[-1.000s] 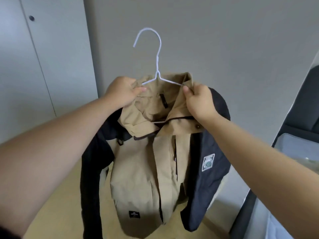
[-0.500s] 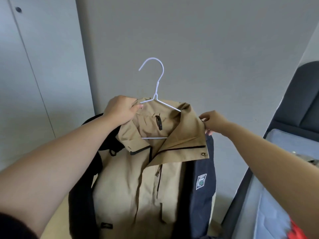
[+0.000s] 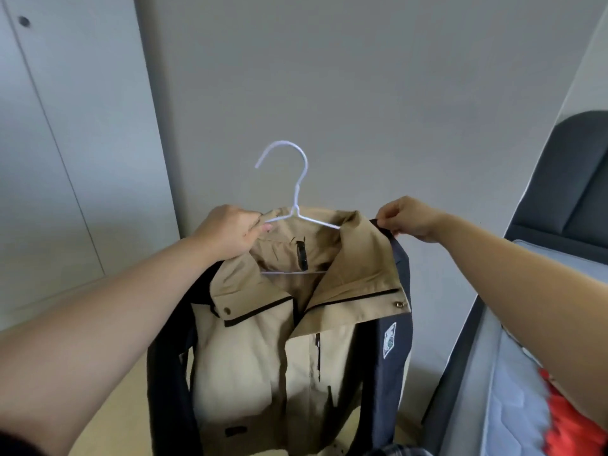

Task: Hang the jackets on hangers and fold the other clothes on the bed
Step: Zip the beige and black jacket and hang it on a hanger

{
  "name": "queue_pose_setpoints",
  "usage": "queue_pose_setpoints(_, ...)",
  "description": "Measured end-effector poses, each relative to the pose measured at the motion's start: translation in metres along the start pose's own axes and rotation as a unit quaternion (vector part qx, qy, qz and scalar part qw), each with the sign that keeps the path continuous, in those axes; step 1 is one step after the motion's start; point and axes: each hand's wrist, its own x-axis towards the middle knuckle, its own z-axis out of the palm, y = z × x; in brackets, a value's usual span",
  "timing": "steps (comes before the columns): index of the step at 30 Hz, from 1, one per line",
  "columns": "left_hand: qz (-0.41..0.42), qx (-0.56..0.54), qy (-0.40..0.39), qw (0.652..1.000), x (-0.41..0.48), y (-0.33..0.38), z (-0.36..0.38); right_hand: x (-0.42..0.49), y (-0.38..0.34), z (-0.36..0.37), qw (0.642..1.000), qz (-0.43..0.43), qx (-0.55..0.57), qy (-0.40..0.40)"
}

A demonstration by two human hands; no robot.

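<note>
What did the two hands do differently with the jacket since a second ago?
The right hand let go of the collar beside the hanger and moved outward to the shoulder of the jacket, where its fingers now pinch the dark edge. The collar it held has spread open. The left hand still grips the collar and hanger wire together, and the jacket still hangs in the air.

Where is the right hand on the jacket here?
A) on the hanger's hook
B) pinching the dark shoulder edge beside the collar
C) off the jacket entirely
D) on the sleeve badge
B: the right hand pinches the dark shoulder edge of the jacket, beside its raised tan collar; the hook of the white hanger stands free above.
</note>
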Motion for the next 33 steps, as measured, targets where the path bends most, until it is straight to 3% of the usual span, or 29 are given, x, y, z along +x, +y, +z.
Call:
queue_pose_setpoints(3, 0.042, 0.037, -0.037, 0.998, 0.007, 0.011, 0.004, 0.006, -0.047, 0.012, 0.991, -0.112, 0.068, 0.024)
queue_pose_setpoints(6, 0.008, -0.012, 0.003, 1.0, 0.015, 0.01, -0.001, 0.015, -0.061, 0.02, 0.98, -0.117, 0.156, 0.048)
queue_pose_setpoints(8, -0.061, -0.083, 0.054, 0.993, 0.016, 0.003, -0.007, 0.017, -0.051, 0.016, 0.996, -0.053, -0.005, 0.069)
queue_pose_setpoints(10, -0.117, -0.121, 0.084, 0.982, 0.016, 0.0, -0.007, 0.019, -0.037, 0.003, 0.977, 0.019, -0.168, 0.131)
queue_pose_setpoints(12, -0.142, -0.142, 0.101, 0.975, 0.016, 0.001, -0.002, 0.018, -0.036, -0.004, 0.982, -0.001, -0.108, 0.156)
queue_pose_setpoints(14, -0.161, -0.151, 0.105, 0.97, 0.019, 0.005, 0.003, 0.012, -0.038, -0.001, 0.992, -0.039, -0.049, 0.113)
queue_pose_setpoints(16, -0.173, -0.146, 0.094, 0.97, 0.023, 0.007, 0.007, 0.005, -0.037, 0.008, 0.994, -0.02, -0.091, 0.049)
queue_pose_setpoints(19, -0.188, -0.114, 0.079, 0.972, 0.026, 0.013, 0.017, 0.003, -0.027, 0.021, 0.987, -0.014, -0.148, 0.059)
queue_pose_setpoints(23, -0.175, -0.046, 0.085, 0.98, 0.041, 0.02, 0.004, 0.006, -0.026, 0.028, 0.965, -0.074, -0.127, 0.218)
queue_pose_setpoints(26, -0.125, 0.036, 0.246, 0.96, 0.047, 0.026, -0.009, 0.007, -0.036, 0.026, 0.915, -0.098, -0.096, 0.379)
queue_pose_setpoints(28, -0.169, 0.013, 0.293, 0.941, 0.034, 0.04, 0.003, 0.01, -0.039, 0.027, 0.9, -0.088, -0.092, 0.416)
queue_pose_setpoints(29, -0.203, 0.001, 0.224, 0.953, 0.024, 0.051, 0.015, 0.012, -0.038, 0.029, 0.909, -0.069, -0.09, 0.401)
queue_pose_setpoints(31, -0.187, 0.019, -0.014, 0.982, 0.001, 0.067, 0.042, 0.013, -0.028, 0.037, 0.928, -0.019, -0.087, 0.362)
queue_pose_setpoints(32, -0.135, 0.006, -0.079, 0.988, -0.01, 0.068, 0.052, 0.012, -0.02, 0.041, 0.931, -0.005, -0.082, 0.355)
queue_pose_setpoints(33, -0.089, -0.029, -0.081, 0.992, -0.018, 0.067, 0.055, 0.01, -0.011, 0.044, 0.933, 0.0, -0.076, 0.352)
